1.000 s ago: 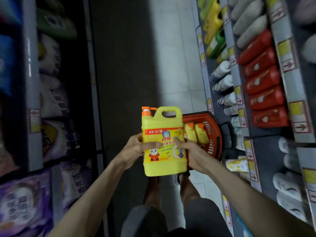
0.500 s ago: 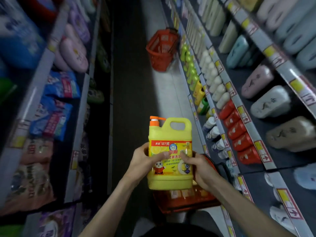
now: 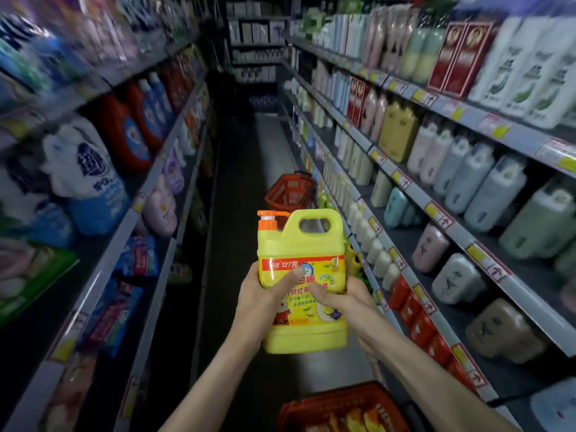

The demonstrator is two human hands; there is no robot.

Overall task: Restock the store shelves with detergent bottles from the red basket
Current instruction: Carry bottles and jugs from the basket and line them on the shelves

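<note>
Thumbs of left hand (image 3: 261,304) and right hand (image 3: 346,299) press the label (image 3: 324,263) as both grip the detergent bottle (image 3: 302,241), upright at centre. It looks full: heavy, stiff, slick; its top handle (image 3: 313,214) seems the surer hold. Red basket (image 3: 343,402) lies at six o'clock, crowded shelf (image 3: 402,179) at three, second basket (image 3: 288,191) at twelve.

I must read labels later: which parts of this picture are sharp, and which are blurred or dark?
Head view: the yellow detergent bottle is sharp and well lit; the left shelves smear with motion blur; the aisle floor is dark.
</note>
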